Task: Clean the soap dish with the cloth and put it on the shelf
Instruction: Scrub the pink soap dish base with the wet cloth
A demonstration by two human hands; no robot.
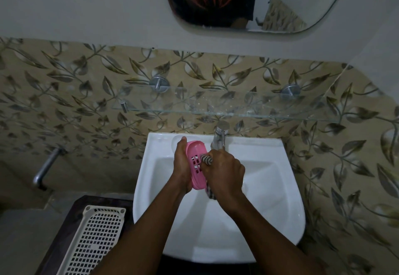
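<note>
A pink slotted soap dish (195,162) is held on its side over the white sink (269,188). My left hand (181,166) grips it along its left edge. My right hand (224,173) is closed on a grey striped cloth (206,159) and presses it against the dish's inner face. One end of the cloth hangs out below my right hand. A glass shelf (226,104) is fixed to the tiled wall above the sink, and nothing stands on it.
A chrome tap (219,138) stands just behind my right hand. A white perforated basket (95,238) lies on a dark surface to the left of the sink. A metal pipe (46,166) sticks out of the left wall. A mirror (248,0) hangs above.
</note>
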